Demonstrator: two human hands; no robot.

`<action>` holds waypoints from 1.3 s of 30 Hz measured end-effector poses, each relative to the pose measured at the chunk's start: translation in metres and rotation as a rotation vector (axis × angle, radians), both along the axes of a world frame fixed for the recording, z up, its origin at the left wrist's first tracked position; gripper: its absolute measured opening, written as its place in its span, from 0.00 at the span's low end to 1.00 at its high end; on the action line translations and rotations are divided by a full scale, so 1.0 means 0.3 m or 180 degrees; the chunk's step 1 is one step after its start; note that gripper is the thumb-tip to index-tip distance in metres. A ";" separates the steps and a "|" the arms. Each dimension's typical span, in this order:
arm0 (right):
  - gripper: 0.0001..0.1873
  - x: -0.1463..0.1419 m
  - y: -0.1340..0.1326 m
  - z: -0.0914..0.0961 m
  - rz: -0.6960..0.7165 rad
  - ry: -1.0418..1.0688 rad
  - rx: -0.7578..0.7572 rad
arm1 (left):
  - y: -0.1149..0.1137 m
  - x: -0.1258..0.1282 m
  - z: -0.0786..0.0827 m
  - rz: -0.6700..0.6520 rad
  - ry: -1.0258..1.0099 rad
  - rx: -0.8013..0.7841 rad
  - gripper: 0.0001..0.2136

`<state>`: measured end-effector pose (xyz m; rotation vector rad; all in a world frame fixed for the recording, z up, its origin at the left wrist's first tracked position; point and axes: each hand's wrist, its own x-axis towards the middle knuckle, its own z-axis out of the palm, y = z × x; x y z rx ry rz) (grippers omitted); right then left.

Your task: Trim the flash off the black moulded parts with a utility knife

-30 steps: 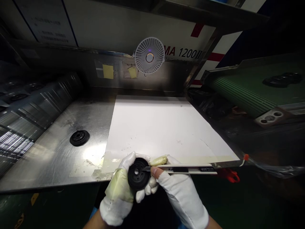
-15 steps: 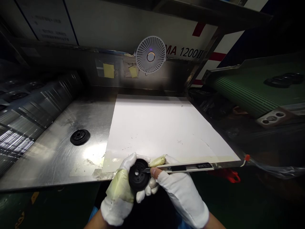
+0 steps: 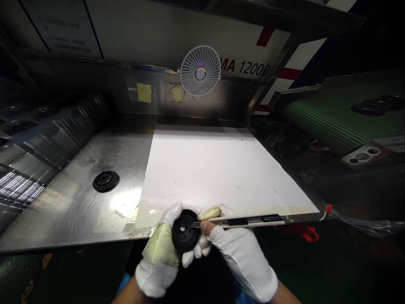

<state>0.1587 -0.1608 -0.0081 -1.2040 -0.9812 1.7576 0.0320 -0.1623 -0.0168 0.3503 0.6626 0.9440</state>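
Observation:
My left hand [image 3: 161, 253], in a white glove wrapped with yellowish tape, is closed around a round black plastic disc [image 3: 185, 231] with a small centre hole. In my right hand [image 3: 242, 253], also white-gloved, I grip a long white utility knife [image 3: 249, 220]; its blade tip touches the disc's face near the rim. Both hands hover just in front of the near edge of the steel bench [image 3: 72, 211], over the front edge of a white sheet [image 3: 215, 169] taped to it.
A second black disc [image 3: 106, 181] lies on the steel bench to the left. A small white fan [image 3: 200, 71] hangs at the back wall. A green conveyor belt [image 3: 332, 118] carrying more black parts stands at the right. A ribbed metal chute [image 3: 41, 143] is at the left.
Almost nothing has changed; both hands have shifted very slightly to the right while the knife tip stays on the disc.

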 end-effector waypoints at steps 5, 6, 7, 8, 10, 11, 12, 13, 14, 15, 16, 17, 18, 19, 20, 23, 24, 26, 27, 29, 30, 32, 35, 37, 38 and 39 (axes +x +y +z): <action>0.22 -0.003 -0.007 -0.001 -0.0131 0.0081 -0.0187 | 0.004 -0.002 -0.006 0.0087 0.0034 0.0055 0.26; 0.22 -0.004 -0.007 -0.001 -0.0127 0.0089 -0.0196 | 0.005 -0.002 -0.007 0.0074 0.0011 0.0030 0.26; 0.23 -0.004 -0.007 -0.001 -0.0109 0.0082 -0.0190 | 0.005 -0.001 -0.008 0.0048 -0.0014 -0.0004 0.26; 0.23 -0.004 -0.005 0.000 -0.0078 0.0050 -0.0164 | 0.005 -0.001 -0.009 0.0028 -0.0035 -0.0026 0.26; 0.24 -0.001 -0.001 0.002 0.0002 -0.0045 -0.0077 | 0.005 0.000 -0.009 0.0030 -0.0052 -0.0001 0.26; 0.24 0.000 0.001 0.002 0.0039 -0.0084 -0.0035 | 0.005 0.001 -0.010 0.0033 -0.0051 0.0013 0.25; 0.24 0.002 0.004 0.003 0.0073 -0.0109 0.0000 | 0.005 0.001 -0.010 0.0031 -0.0054 0.0017 0.25; 0.23 0.004 0.005 0.003 0.0103 -0.0133 0.0017 | 0.005 0.001 -0.010 0.0038 -0.0056 0.0007 0.25; 0.23 0.006 0.006 0.002 0.0119 -0.0138 0.0024 | 0.005 0.002 -0.011 0.0040 -0.0056 -0.0006 0.25; 0.23 0.007 0.007 0.002 0.0118 -0.0127 0.0034 | 0.005 0.002 -0.011 0.0031 -0.0054 -0.0021 0.25; 0.23 0.007 0.006 0.002 0.0100 -0.0101 0.0042 | 0.004 0.002 -0.010 0.0027 -0.0049 -0.0028 0.25; 0.23 0.007 0.005 0.001 0.0061 -0.0070 0.0050 | 0.004 0.002 -0.009 0.0043 -0.0043 -0.0015 0.25; 0.22 0.006 0.003 0.001 0.0020 -0.0042 0.0056 | 0.003 0.002 -0.008 0.0066 -0.0036 0.0004 0.25; 0.22 0.005 0.002 0.001 -0.0015 -0.0014 0.0058 | 0.002 0.003 -0.007 0.0091 -0.0032 0.0020 0.25; 0.22 0.003 0.001 0.000 -0.0042 0.0015 0.0056 | 0.001 0.003 -0.005 0.0121 -0.0033 0.0037 0.25; 0.22 0.002 0.000 -0.002 -0.0019 0.0030 0.0053 | 0.001 0.004 -0.006 0.0113 -0.0042 0.0020 0.25; 0.22 0.003 0.001 -0.003 0.0009 0.0011 0.0056 | 0.002 0.005 -0.007 0.0070 -0.0036 -0.0013 0.26; 0.21 0.008 0.003 -0.005 0.0033 -0.0096 0.0084 | 0.005 0.006 -0.009 0.0011 0.0023 -0.0044 0.26; 0.21 0.011 0.004 -0.006 0.0043 -0.0150 0.0087 | 0.007 0.006 -0.009 -0.0015 0.0053 -0.0027 0.27; 0.22 0.016 0.006 -0.007 0.0073 -0.0191 0.0089 | 0.010 0.008 -0.008 -0.0037 0.0092 0.0032 0.27; 0.22 0.017 0.006 -0.006 0.0075 -0.0176 0.0088 | 0.011 0.009 -0.006 -0.0032 0.0099 0.0048 0.27; 0.22 0.015 0.003 -0.004 0.0039 -0.0104 0.0112 | 0.013 0.009 -0.002 -0.0030 0.0131 0.0026 0.26; 0.20 0.007 -0.002 -0.001 -0.0010 0.0030 0.0212 | 0.013 0.008 0.002 -0.0017 0.0233 -0.0027 0.26; 0.20 0.005 -0.003 0.000 0.0020 0.0075 0.0213 | 0.012 0.006 -0.001 -0.0022 0.0252 -0.0051 0.26; 0.20 0.005 -0.003 -0.001 0.0043 0.0069 0.0199 | 0.011 0.006 -0.003 -0.0028 0.0234 -0.0061 0.26; 0.20 0.007 -0.002 -0.002 0.0055 0.0034 0.0177 | 0.010 0.006 -0.006 -0.0035 0.0211 -0.0061 0.27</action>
